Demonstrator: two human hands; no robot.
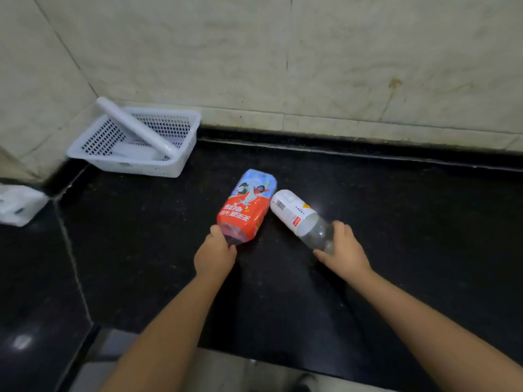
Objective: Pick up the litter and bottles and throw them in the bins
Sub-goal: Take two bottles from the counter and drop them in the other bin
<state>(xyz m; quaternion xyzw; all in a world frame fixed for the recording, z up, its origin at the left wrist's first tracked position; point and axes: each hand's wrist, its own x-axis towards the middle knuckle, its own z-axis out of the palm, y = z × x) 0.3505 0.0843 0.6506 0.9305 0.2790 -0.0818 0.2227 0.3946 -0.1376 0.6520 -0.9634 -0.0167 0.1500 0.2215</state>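
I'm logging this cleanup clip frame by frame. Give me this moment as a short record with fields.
surface: black countertop against a tiled wall
left hand: grips the neck end of the red-and-blue bottle
right hand: grips the neck end of the white-label bottle
bottles: both lying down, bases near each other
corner: white basket holding a white roll
bins: none in view

Red-labelled bottle [246,206] beside white-labelled bottle [300,217]

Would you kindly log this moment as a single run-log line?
left hand: grips red-labelled bottle | right hand: grips white-labelled clear bottle | both bottles lying on black counter | bins: not in view
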